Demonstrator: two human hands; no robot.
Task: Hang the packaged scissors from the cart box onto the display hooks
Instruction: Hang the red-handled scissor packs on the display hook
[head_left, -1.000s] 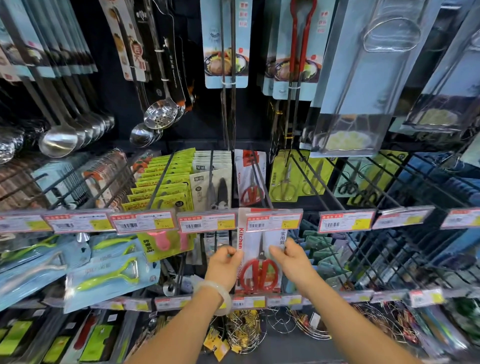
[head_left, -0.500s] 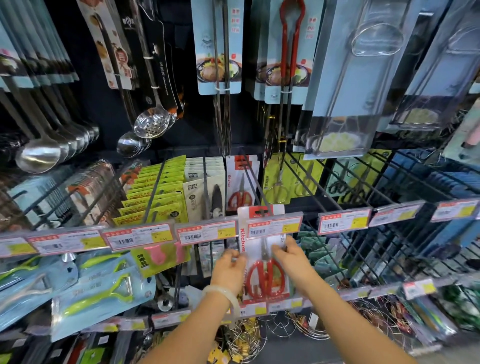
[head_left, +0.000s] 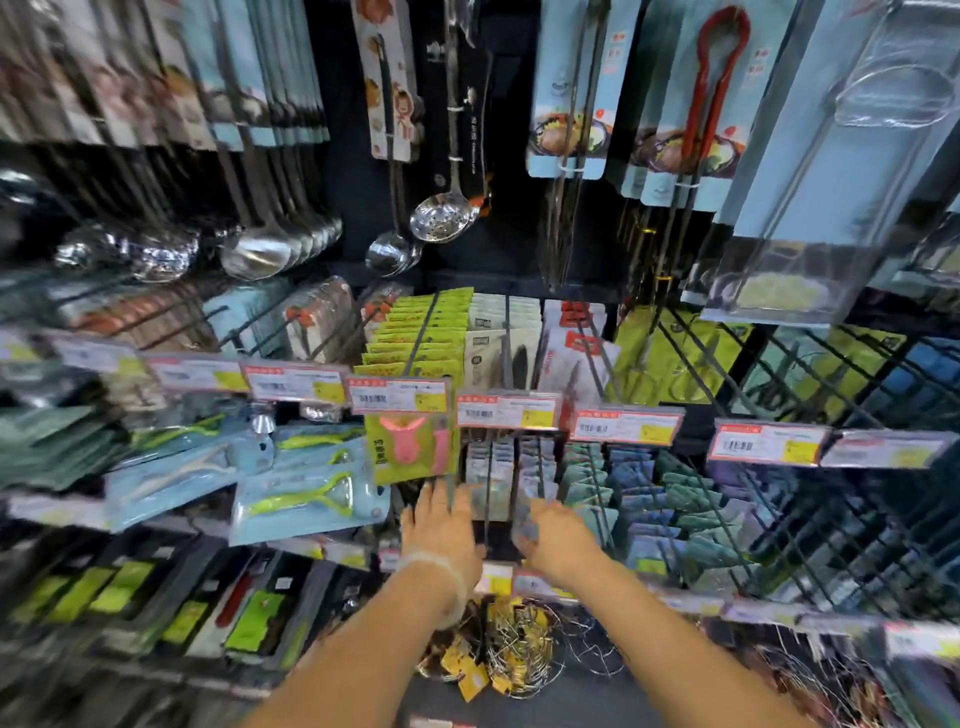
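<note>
The view is motion-blurred. White scissors packages with red labels (head_left: 583, 347) hang on a display hook (head_left: 592, 358) behind a red and yellow price tag (head_left: 626, 427). My left hand (head_left: 440, 525), with a pale band on its wrist, is below that row with fingers spread and nothing in it. My right hand (head_left: 557, 535) is beside it, also empty, fingers loosely apart. Both hands are in front of the lower row of small grey packets (head_left: 493, 478). The cart box is out of view.
Green packages (head_left: 415, 343) and white ones (head_left: 498, 338) hang left of the scissors. Blue peeler packs (head_left: 306, 499) jut out at left. Ladles (head_left: 260, 249) and tongs (head_left: 711, 93) hang above. Bare black hooks (head_left: 810, 395) reach out at right. Wire rings (head_left: 519, 649) lie below.
The red-handled scissors package that both hands held is no longer in them. Both hands have dropped lower and opened. The camera has moved closer and tilted down.
</note>
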